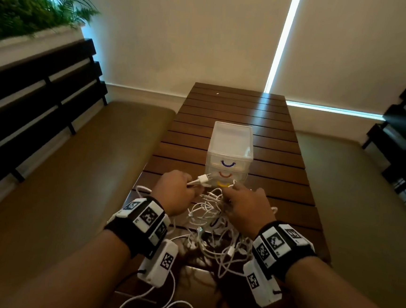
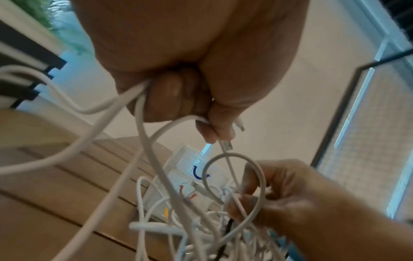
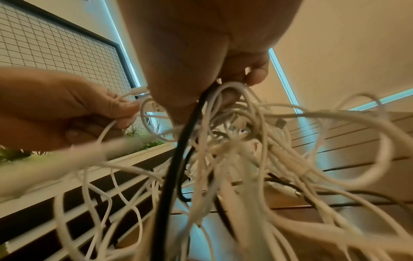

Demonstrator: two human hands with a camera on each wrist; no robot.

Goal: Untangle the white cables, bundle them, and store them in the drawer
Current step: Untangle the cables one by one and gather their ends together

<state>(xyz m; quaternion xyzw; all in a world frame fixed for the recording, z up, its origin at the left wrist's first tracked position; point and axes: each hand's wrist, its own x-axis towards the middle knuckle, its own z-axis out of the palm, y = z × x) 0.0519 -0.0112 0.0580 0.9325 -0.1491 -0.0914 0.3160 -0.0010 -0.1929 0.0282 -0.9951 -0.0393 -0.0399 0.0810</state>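
A tangle of white cables (image 1: 211,224) lies on the wooden slat table (image 1: 237,112) between my hands, with a black cable (image 3: 178,159) running through it. My left hand (image 1: 176,194) grips white cable strands in its fist (image 2: 174,98), and a white USB plug (image 1: 203,178) sticks out past its fingers. My right hand (image 1: 246,206) pinches a bunch of white cables (image 3: 225,95) lifted from the tangle. A clear plastic drawer unit (image 1: 230,151) stands just behind the hands, its blue, red and yellow handled drawers shut.
Padded benches (image 1: 78,167) flank the table on both sides, with dark slatted backrests (image 1: 37,95). A planter with green plants (image 1: 30,8) sits at the upper left. Loose white cable loops (image 1: 159,304) trail over the near table edge.
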